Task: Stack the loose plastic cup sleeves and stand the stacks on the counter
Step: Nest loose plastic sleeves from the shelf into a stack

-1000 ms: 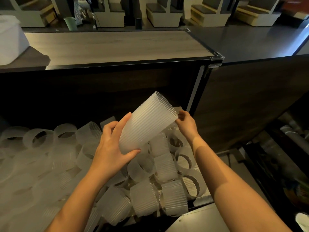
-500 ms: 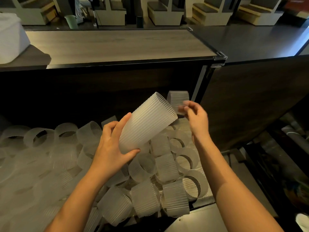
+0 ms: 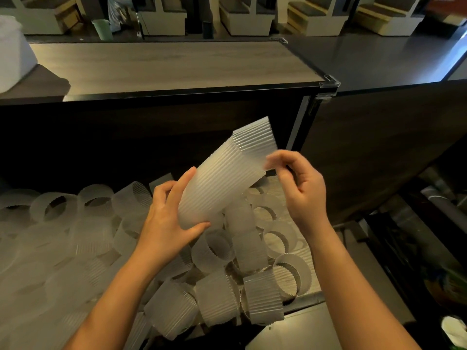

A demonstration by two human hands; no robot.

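Head view: the left hand [image 3: 166, 223] grips the lower end of a stack of sleeves [image 3: 219, 188], thumb curled round its near side and fingers laid up along its far side. The stack of translucent, ribbed plastic is held in the air, tilted with its upper end pointing up and to the right. On that upper end sits a single sleeve [image 3: 255, 140], slipped partly over the stack and a little askew to it. Just right of the stack's upper end, the right hand [image 3: 303, 190] has its fingers curled, and the tips of thumb and forefinger pinch the single sleeve's lower right edge; the fingertips are slightly blurred. Below the stack lies a heap of loose sleeves [image 3: 225, 253] on a low wood-grain surface, some on their sides and some with an open end up, spreading well to the left of the stack into dimmer light. Above and behind the stack runs the counter [image 3: 177, 64], with a pale wood top and a dark front panel; no sleeves stand on it. Far to the upper left of the stack, a white tub [image 3: 12, 54] sits at the counter's end. Beyond the counter, well above the stack, are a green cup [image 3: 102, 29] and a row of booth seats [image 3: 247, 18]
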